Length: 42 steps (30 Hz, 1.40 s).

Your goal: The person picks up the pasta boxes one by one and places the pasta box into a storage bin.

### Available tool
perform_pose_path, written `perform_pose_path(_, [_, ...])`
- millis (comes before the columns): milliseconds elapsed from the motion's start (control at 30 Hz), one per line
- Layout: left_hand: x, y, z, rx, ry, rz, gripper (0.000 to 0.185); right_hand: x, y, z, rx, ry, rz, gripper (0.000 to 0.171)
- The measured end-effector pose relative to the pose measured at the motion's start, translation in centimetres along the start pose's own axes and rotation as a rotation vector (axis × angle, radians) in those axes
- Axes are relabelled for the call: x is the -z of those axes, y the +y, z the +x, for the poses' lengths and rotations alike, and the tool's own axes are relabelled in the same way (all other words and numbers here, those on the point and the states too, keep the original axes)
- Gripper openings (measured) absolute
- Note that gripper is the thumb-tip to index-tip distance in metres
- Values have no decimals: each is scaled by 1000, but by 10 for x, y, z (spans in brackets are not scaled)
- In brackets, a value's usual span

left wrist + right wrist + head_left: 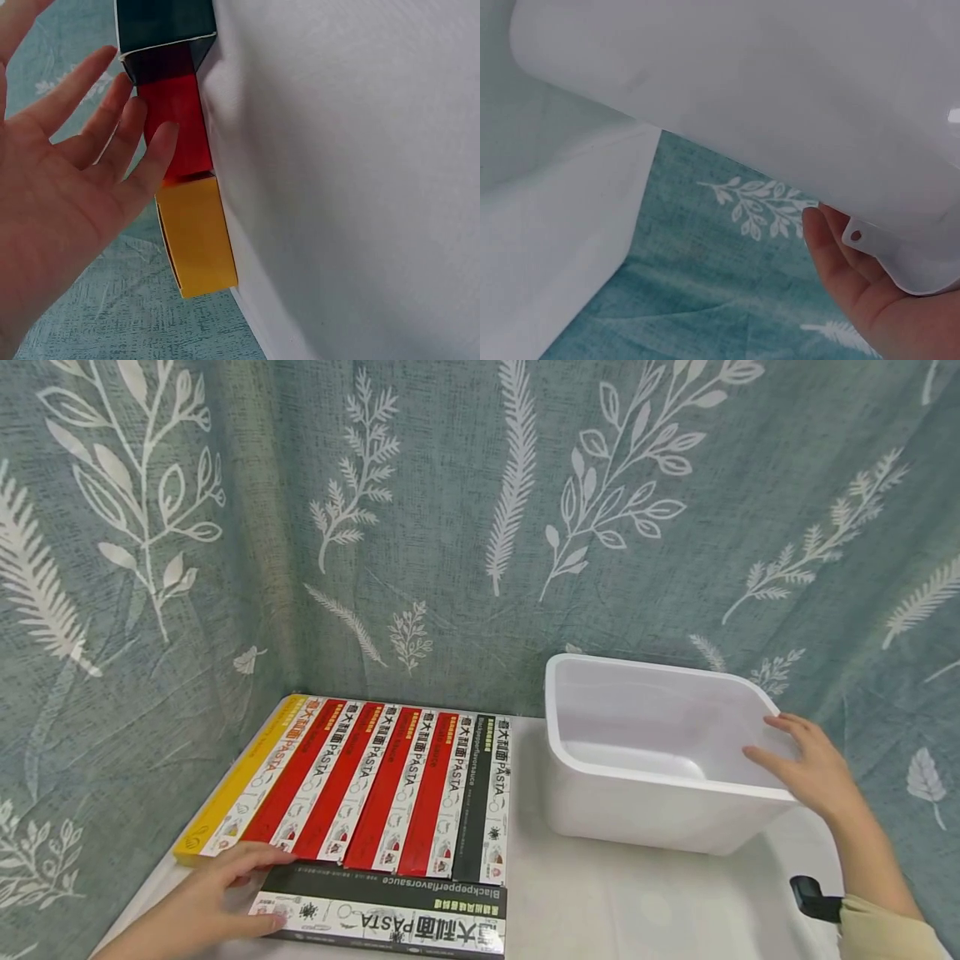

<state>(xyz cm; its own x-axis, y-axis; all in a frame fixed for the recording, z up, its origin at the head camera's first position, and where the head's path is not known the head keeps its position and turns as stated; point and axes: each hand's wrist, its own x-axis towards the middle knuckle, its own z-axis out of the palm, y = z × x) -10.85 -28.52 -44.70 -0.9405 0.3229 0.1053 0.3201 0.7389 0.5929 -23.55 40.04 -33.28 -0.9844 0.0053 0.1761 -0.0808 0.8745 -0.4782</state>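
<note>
My left hand (213, 897) is at the left end of a black-and-white pasta box (375, 906) lying crosswise in front. Its fingers are spread and mostly straight; in the left wrist view the fingertips (161, 146) lie close by the red (176, 120) and black box ends, but contact is unclear. Behind lies a row of pasta boxes: a yellow one (240, 777), several red ones (382, 760) and a black one (472, 802). With my right hand (813, 768) I grip the right end of a white plastic bin (660, 814), fingers over its rim. Whether the bin's base is fully down is unclear.
White cloth covers the table (600, 902). A blue-green curtain (450, 527) with white leaf prints hangs behind and at both sides. A small tab with a hole (856, 235) projects from the bin near my right fingers.
</note>
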Motion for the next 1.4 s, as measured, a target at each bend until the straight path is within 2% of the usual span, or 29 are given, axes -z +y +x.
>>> perform_pose_path(100, [-4,-3,0,-13,1,61,55,0,0,-1,1,6,-2,75])
perform_pose_path(267, [-4,-4,3,72,-115,63,63,0,0,-1,-6,7,-2,75])
perform_pose_path(400, [-6,-7,5,15,-124,32,64,0,-1,-1,-16,0,7,76])
perform_pose_path(467, [-7,-9,5,-9,-117,47,65,0,-2,-1,-18,-3,9,76])
perform_pose_path(633, [-10,-14,4,-36,-136,82,73,0,-3,-2,-18,-4,9,76])
perform_pose_path(733, [-9,-14,3,-48,-152,66,72,1,-3,-2,-20,-4,4,76])
perform_pose_path(767, [-8,-13,3,-50,-163,42,71,1,-4,-2,-21,-4,2,76])
perform_pose_path(833, [-6,-11,3,-7,-210,-41,69,1,-4,-2,-23,-4,1,76])
perform_pose_path(933, [-3,-6,6,123,-302,-188,72,1,-5,-2,-20,1,0,75])
perform_pose_path(1033, [-1,-5,7,212,-361,-245,75,0,-6,-3,-20,6,4,75])
perform_pose_path(1133, [-1,-10,6,205,-376,-257,75,-1,-5,-3,-22,6,8,75])
perform_pose_path(1300, [8,-9,3,176,-385,-389,72,-1,-5,-4,-25,9,3,74])
perform_pose_path(1400, [13,-4,4,141,-349,-413,68,0,-5,-5,-28,13,0,73])
